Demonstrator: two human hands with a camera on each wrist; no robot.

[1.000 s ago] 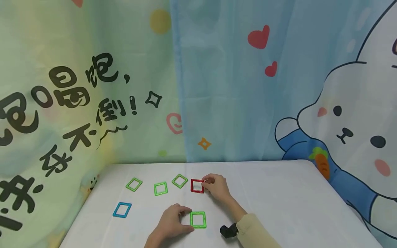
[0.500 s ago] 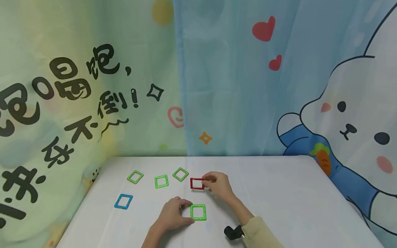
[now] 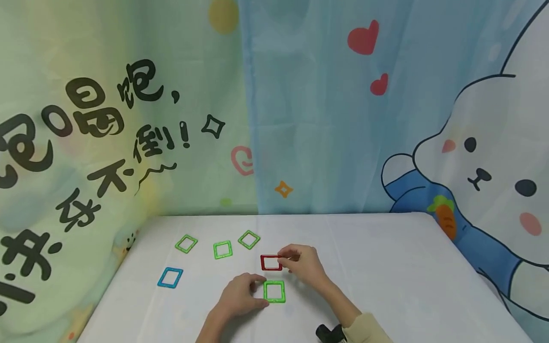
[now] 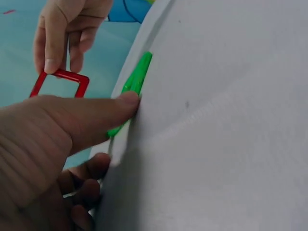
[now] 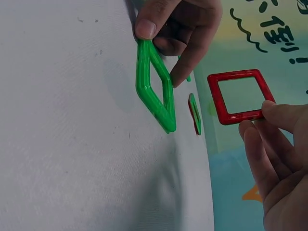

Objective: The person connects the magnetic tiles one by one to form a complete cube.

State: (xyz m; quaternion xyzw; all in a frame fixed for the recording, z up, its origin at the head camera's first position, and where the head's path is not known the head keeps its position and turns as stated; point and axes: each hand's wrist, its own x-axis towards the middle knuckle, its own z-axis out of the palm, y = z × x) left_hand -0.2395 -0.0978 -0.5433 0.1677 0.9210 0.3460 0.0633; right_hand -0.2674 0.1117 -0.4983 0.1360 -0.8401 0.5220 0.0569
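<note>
A printed backdrop (image 3: 309, 119) with lettering at left and a white cartoon animal at right fills the far side, and before it spreads a white table (image 3: 386, 276). At the table's near middle, the left hand (image 3: 241, 295) clamps thumb and finger on the left side of a green square frame (image 3: 276, 300), which lies on the tabletop. The right hand (image 3: 305, 264), farther off, pinches the right side of a red square frame (image 3: 262, 263), held up off the table, just beyond the green one and apart from it. A black device (image 3: 330, 334) sits at the right wrist. A blue frame (image 3: 162, 277) lies well to the left. Smallest in view, three green frames lie far: one left (image 3: 181, 249), one middle (image 3: 224, 257), one right (image 3: 244, 245), nearest the red.
</note>
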